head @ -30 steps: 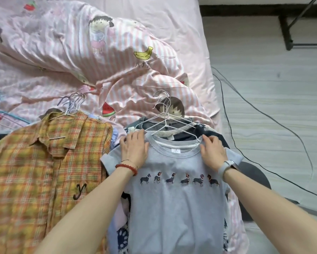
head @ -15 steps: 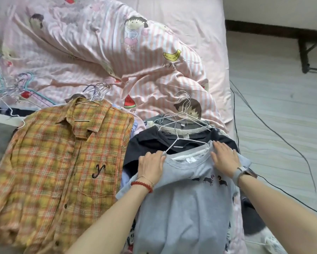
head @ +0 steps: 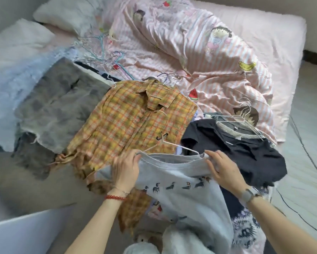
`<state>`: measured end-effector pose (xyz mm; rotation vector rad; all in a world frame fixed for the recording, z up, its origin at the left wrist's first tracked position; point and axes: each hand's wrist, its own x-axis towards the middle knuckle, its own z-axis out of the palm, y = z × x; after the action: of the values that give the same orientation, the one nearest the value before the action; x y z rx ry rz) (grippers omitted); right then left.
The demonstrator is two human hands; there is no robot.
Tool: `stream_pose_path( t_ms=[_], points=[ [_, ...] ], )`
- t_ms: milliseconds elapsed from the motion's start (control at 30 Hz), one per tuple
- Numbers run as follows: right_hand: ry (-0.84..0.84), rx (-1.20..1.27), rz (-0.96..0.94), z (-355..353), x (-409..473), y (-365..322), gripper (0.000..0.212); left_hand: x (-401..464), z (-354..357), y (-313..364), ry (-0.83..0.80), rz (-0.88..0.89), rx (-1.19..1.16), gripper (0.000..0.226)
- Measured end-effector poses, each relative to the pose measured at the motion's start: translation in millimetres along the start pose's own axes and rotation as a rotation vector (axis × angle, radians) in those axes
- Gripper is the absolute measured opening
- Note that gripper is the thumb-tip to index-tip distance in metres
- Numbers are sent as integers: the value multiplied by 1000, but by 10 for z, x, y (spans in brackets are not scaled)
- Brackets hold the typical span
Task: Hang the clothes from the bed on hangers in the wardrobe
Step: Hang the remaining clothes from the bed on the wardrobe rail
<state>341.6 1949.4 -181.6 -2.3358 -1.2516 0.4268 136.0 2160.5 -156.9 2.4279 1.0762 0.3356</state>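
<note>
I see both hands gripping the grey T-shirt (head: 181, 176) at its shoulders: the left hand (head: 125, 167) bunches the left shoulder, the right hand (head: 222, 168) pinches the right one. A white wire hanger (head: 169, 143) sits in the T-shirt's neckline, its hook lying over the yellow plaid shirt (head: 132, 123) just to the far left. A black garment (head: 245, 151) on another hanger lies to the right. Loose hangers (head: 102, 55) are heaped farther off on the bed's pink striped duvet (head: 199, 57).
</note>
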Motion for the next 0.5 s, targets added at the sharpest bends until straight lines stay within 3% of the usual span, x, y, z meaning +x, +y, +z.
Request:
stream_pose_path(
  t_ms=[133,300,400,500],
  points=[
    [-72,22,-220,195,216,-936,24,-509,-637,-708,232,-173,-7,41],
    [-171,-27,-589,518,312,-2306,20,-1611,-1288,-1649,480,-462,-177,43],
    [-332,-28,-711,904,243,-3117,23,-2318,-1717,-2028,709,-581,-83,38],
    [-430,62,-955,1305,4,-3970,23,-3022,-2069,-2272,913,-762,34,26]
  ],
)
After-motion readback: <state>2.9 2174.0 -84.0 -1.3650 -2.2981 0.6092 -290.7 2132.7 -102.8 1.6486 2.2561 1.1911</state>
